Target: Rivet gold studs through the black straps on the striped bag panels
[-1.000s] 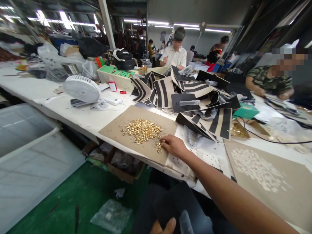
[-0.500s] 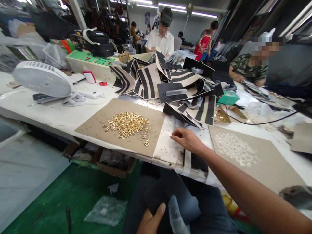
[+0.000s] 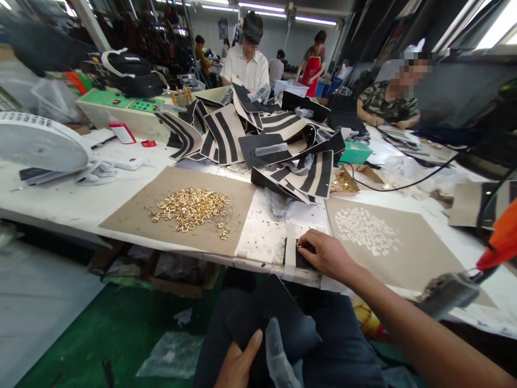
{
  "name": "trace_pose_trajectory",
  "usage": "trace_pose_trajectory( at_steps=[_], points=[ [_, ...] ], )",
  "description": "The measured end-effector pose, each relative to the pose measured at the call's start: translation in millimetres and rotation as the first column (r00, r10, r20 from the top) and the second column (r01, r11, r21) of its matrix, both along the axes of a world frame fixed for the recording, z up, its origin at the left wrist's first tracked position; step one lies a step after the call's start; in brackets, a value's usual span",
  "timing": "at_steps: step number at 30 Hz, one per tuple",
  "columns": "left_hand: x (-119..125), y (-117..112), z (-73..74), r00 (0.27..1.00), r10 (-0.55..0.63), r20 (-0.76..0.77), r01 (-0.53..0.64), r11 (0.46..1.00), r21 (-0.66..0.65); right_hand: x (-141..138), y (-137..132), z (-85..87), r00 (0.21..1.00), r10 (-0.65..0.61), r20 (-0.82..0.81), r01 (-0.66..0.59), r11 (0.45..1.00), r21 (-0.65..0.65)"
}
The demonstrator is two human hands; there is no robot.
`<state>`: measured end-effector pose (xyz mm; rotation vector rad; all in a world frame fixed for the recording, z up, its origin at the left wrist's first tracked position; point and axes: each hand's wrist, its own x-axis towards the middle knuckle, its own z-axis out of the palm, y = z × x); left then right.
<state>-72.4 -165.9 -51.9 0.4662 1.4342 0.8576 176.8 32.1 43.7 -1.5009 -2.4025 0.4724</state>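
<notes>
Over my lap, my left hand (image 3: 238, 360) grips a dark, flat panel (image 3: 269, 304) with its thumb on top. A clear plastic-wrapped strip (image 3: 277, 353) lies across that panel. My right hand (image 3: 329, 256) is at the table's front edge, thumb and fingers pinched around a small gold-coloured metal piece (image 3: 299, 244); its full shape is hidden by the fingers. Under those fingertips lies a black pad (image 3: 302, 261) with a pale strip of tape (image 3: 290, 256) beside it. To the left, a pile of gold buckle-like rings (image 3: 191, 206) rests on a brown board (image 3: 125, 218).
Striped black-and-beige panels (image 3: 226, 132) are heaped at the table's middle. Small whitish pieces (image 3: 365, 229) cover another board (image 3: 424, 237) at right. A white fan (image 3: 40, 143) stands left, a grey tool with an orange part (image 3: 448, 293) at right. Co-workers sit beyond.
My right hand has moved down and toward the table edge, onto the black pad, with a gold piece now showing at its fingertips. My left hand keeps its hold; the view has shifted.
</notes>
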Motion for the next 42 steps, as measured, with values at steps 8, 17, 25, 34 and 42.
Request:
trace_pose_trajectory(
  at_steps=[8,17,25,34,42],
  points=[
    [6.5,2.8,18.7,0.998,-0.032,-0.047,0.034,0.998,0.055,1.5,6.5,13.5,0.995,-0.070,-0.066,0.049,0.959,-0.279],
    [4.2,4.3,24.8,0.999,-0.051,0.001,0.051,0.997,0.054,-5.3,16.6,16.0,0.990,-0.140,-0.008,0.129,0.928,-0.350],
    [3.6,0.2,10.2,1.000,-0.008,-0.001,0.008,0.998,0.060,-2.0,15.0,21.1,0.994,-0.100,-0.040,0.076,0.915,-0.397],
    [4.1,1.9,12.7,0.999,-0.021,0.036,0.018,0.998,0.062,-15.6,10.9,27.7,0.958,-0.047,0.282,0.096,0.982,-0.163],
    [2.1,3.2,8.9,0.998,-0.032,0.061,0.029,0.998,0.057,-14.5,8.0,26.3,0.948,0.034,0.317,0.001,0.994,-0.110]
  ],
)
